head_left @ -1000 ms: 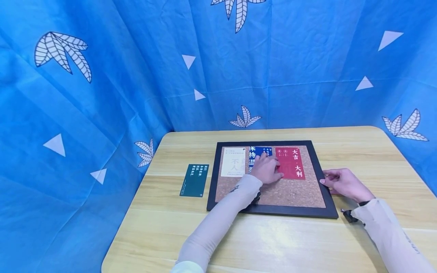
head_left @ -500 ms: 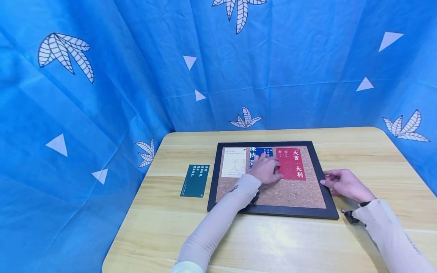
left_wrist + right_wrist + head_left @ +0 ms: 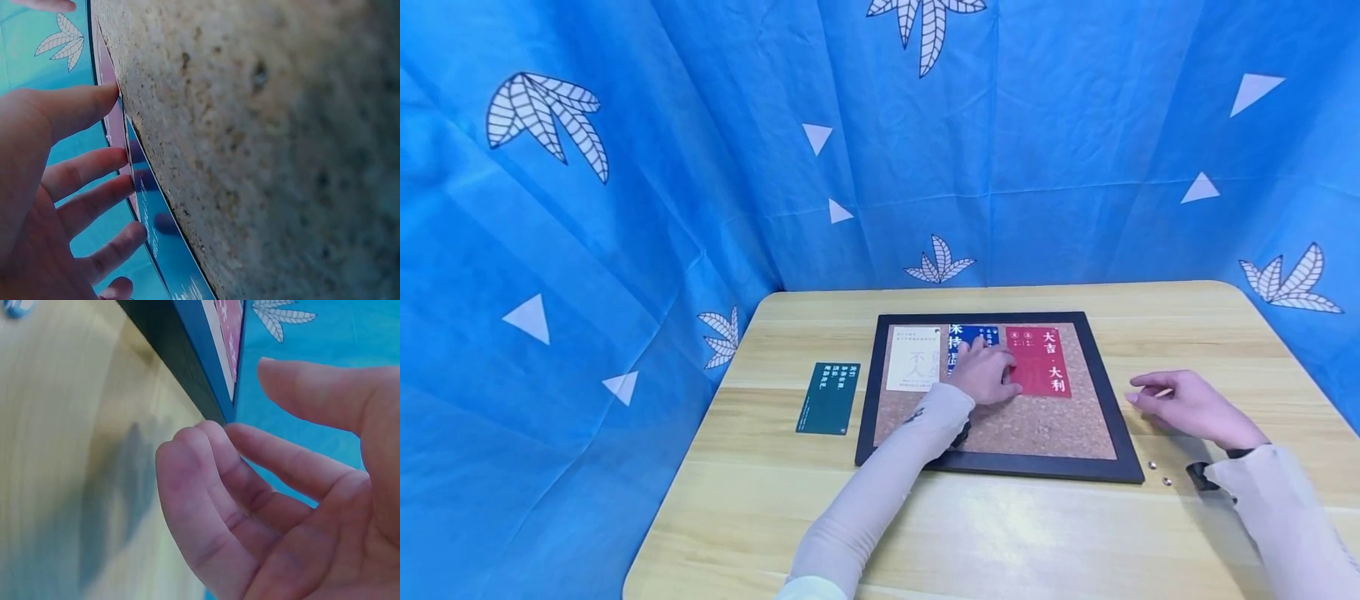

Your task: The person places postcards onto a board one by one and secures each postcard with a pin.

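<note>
A black-framed cork board [image 3: 1052, 429] lies on the wooden table. My left hand [image 3: 987, 371] rests over its blue card [image 3: 974, 332], fingers extended with the tips touching the card in the left wrist view. The thumb is at the edge of the red card [image 3: 1043, 362] beside it. Part of the blue card is hidden under the hand. To its left on the cork lies a cream card [image 3: 912, 367]. My right hand [image 3: 1195, 407] hovers just off the frame's right edge, holding nothing. In the right wrist view its fingers [image 3: 200, 512] are loosely bent, the thumb apart.
A dark green card [image 3: 827, 397] lies on the table [image 3: 760, 492] left of the board. Two small shiny pieces [image 3: 1152, 465] lie near the board's lower right corner. A blue patterned curtain [image 3: 880, 150] hangs behind and at the left.
My right hand has let go of the frame's right edge and moved right, uncovering the two small shiny pieces. The left hand stays in place on the blue card.
</note>
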Demonstrator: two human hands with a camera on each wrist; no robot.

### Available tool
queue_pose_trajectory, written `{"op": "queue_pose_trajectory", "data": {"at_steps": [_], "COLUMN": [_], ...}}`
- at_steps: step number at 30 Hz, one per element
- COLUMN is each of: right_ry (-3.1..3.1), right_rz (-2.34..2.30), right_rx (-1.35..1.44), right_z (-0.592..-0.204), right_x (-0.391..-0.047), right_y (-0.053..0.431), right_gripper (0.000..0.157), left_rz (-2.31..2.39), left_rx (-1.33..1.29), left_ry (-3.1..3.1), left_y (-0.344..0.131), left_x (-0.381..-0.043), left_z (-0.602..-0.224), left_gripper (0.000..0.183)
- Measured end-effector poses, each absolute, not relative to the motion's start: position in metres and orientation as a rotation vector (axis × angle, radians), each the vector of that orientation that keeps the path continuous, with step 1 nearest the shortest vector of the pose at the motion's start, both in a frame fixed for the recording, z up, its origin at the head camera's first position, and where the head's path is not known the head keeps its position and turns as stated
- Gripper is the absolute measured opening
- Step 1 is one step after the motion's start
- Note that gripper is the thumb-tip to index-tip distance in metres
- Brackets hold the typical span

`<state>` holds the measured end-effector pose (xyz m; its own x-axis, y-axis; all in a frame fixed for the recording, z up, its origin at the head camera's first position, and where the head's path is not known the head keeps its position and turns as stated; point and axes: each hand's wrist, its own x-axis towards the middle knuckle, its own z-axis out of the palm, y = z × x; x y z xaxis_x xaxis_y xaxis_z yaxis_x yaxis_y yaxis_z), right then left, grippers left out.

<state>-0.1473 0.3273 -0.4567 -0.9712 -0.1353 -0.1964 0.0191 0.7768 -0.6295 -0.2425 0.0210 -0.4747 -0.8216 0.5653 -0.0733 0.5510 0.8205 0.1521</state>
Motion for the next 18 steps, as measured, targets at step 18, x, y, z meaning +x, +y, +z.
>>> {"op": "queue_pose_trajectory", "data": {"at_steps": [18], "right_ry": [2.846], "right_rz": [-0.744], "right_rx": [-0.235], "right_z": [-0.458], "right_x": [-0.117], "right_y": [0.331], "right_gripper": [0.021], "left_rz": [0.213], "left_rx": [0.903], "left_ry": [2.895], "left_y": [0.019], "left_x": [-0.240], "left_z": [-0.475], "left_gripper": [0.049]}}
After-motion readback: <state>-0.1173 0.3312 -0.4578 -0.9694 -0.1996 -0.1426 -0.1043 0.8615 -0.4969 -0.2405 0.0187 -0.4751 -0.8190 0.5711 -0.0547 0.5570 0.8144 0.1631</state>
